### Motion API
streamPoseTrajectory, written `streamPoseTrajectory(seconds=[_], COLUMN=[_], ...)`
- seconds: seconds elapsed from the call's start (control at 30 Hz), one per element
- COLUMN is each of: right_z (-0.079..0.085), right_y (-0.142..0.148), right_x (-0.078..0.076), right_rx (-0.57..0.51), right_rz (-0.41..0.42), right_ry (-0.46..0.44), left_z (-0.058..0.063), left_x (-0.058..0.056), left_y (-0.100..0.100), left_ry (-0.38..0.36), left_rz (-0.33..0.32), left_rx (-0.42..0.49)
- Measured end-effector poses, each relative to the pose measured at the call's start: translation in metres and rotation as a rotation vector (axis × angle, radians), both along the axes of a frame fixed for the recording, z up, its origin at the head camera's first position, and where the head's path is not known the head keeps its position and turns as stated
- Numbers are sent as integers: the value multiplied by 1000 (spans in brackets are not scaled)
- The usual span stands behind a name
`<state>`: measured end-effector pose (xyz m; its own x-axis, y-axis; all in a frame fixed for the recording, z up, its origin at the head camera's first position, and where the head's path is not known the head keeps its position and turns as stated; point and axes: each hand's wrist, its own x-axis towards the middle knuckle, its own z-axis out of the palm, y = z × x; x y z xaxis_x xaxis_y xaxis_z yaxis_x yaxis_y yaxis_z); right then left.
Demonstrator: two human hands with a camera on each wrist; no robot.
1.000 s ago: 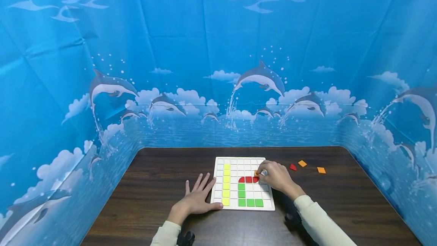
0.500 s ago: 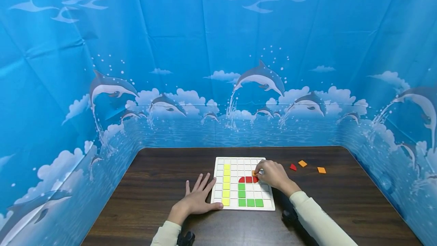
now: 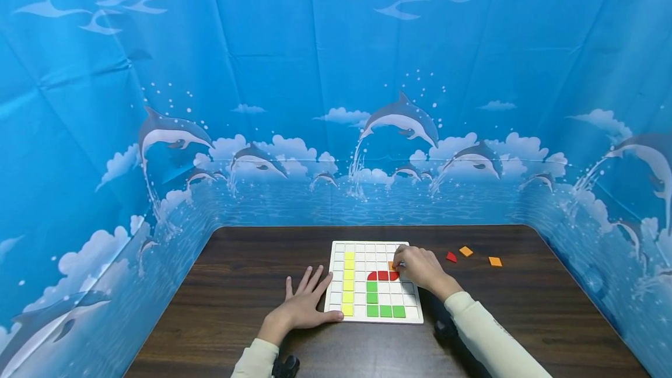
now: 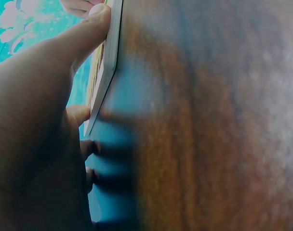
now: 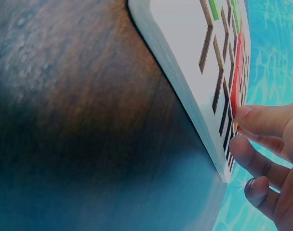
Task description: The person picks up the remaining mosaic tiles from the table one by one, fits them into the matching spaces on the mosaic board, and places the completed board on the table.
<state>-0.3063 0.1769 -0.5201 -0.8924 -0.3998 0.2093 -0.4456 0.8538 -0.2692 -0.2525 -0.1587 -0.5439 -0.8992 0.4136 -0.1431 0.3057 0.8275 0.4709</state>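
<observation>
The left hand (image 3: 301,309), fingers spread, touches a white gridded board (image 3: 360,295), where the right hand (image 3: 420,266) pinches a flat orange tile (image 3: 391,265) beside a red rounded tile (image 3: 394,276) that a sideways slip could dislodge.

The table (image 3: 236,273) looks like glossy wood, the backdrop (image 3: 278,45) creased cloth, the board (image 3: 359,297) smooth.

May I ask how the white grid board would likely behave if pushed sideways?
Judging by its straight, thick edge, the white grid board is probably stiff. Lying flat on the table, it would likely slide rather than tip. The left hand touching it might resist.
</observation>
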Motion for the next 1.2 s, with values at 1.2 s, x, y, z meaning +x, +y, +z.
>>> streamPoseTrajectory(seconds=[1.2], right_z=[-3], right_y=[15], right_x=[10], right_rx=[-76], right_rz=[-67], right_ry=[-50], left_z=[-1], left_x=[1], left_y=[-1], left_ry=[16], left_rz=[-11], left_rx=[24])
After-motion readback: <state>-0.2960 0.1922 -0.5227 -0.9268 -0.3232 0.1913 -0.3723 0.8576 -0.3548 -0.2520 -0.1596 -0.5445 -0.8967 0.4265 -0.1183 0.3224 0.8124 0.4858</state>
